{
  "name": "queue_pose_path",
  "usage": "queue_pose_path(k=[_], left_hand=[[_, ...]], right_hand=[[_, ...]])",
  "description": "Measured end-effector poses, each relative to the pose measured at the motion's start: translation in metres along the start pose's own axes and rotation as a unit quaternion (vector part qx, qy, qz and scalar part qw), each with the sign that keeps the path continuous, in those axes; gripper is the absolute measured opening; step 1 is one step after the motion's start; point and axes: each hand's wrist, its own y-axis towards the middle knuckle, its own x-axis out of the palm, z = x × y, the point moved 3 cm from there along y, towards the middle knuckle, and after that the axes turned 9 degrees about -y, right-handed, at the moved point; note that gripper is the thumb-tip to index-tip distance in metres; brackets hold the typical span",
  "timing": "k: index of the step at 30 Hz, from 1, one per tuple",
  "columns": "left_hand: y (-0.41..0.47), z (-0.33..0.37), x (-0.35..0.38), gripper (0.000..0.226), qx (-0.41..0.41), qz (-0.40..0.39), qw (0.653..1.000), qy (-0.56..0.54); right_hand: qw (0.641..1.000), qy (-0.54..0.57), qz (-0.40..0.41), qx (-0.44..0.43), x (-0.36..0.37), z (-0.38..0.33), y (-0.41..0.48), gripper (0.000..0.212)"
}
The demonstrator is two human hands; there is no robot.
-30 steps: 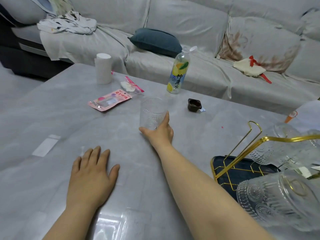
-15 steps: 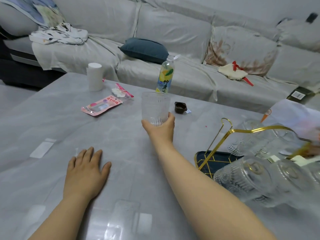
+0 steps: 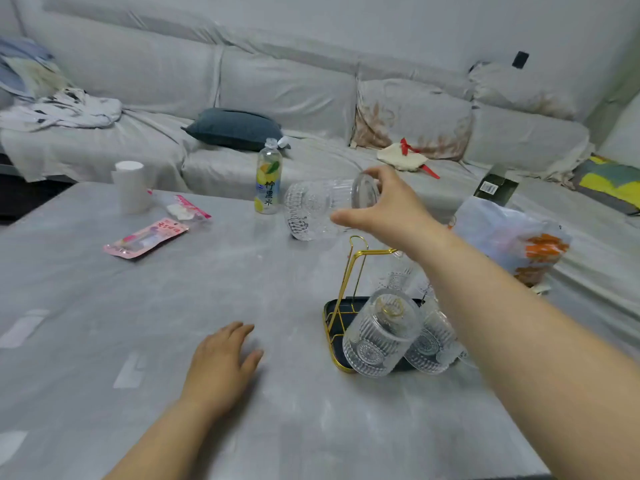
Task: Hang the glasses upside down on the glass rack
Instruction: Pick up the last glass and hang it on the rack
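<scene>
The right hand (image 3: 388,209) holds a clear ribbed drinking glass (image 3: 322,209) tipped on its side in the air, fingers (image 3: 375,173) wrapped over its base and thumb beneath, its mouth pointing away to their left. Below the fingers stands the gold wire glass rack (image 3: 356,251), two glasses hanging there. The left hand (image 3: 221,365) lies flat on the grey surface (image 3: 173,306), fingers loosely spread.

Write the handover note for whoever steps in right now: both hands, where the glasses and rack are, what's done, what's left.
Right hand: grip closed on a ribbed glass, held in the air on its side, mouth towards the left, above and behind the rack.
Left hand: empty, flat on the table.
Gold glass rack: on its dark tray, right of centre.
Done: at least two hung glasses sit mouth-down on the rack's near side; more behind the arm are unclear.
Left: finish turning the held glass over and hang it on a free prong.
</scene>
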Motion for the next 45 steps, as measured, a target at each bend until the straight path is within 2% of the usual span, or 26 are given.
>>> queue_pose_path(k=[3,6,11,16,21,28,31,34,38,45], left_hand=[[-0.001,0.004,0.021,0.046,0.0,-0.024,0.999,0.033],[-0.004,0.003,0.031,0.045,0.004,-0.016,0.996,0.084],[-0.006,0.005,0.03,0.057,0.006,0.006,0.997,0.073],[-0.006,0.005,0.03,0.059,0.0,0.002,0.997,0.073],[-0.005,0.004,0.03,0.058,-0.005,0.003,0.997,0.073],[-0.005,0.003,0.031,0.06,-0.005,0.007,0.997,0.071],[-0.005,0.003,0.03,0.075,0.006,0.018,0.998,0.068],[-0.005,0.003,0.03,0.077,0.006,0.019,0.997,0.072],[-0.005,0.003,0.03,0.059,-0.003,0.013,0.997,0.073],[-0.006,0.002,0.03,0.038,-0.008,0.007,0.998,0.059]], right_hand=[[1.0,-0.013,0.0,0.012,-0.029,0.019,0.009,0.07],[0.999,-0.025,0.005,0.02,-0.046,0.035,0.019,0.074],[0.997,-0.065,-0.02,0.031,-0.048,0.046,0.035,0.073],[0.987,-0.117,-0.105,0.03,-0.023,0.052,0.046,0.073],[0.958,-0.199,-0.203,0.029,0.013,0.059,0.046,0.074],[0.92,-0.284,-0.267,0.038,0.031,0.059,0.05,0.069],[0.917,-0.301,-0.262,0.024,0.036,0.058,0.05,0.062],[0.923,-0.303,-0.238,0.012,0.036,0.056,0.047,0.055],[0.943,-0.264,-0.201,0.008,0.03,0.054,0.045,0.049],[0.985,-0.118,-0.124,-0.006,0.0,0.051,0.021,0.036]])
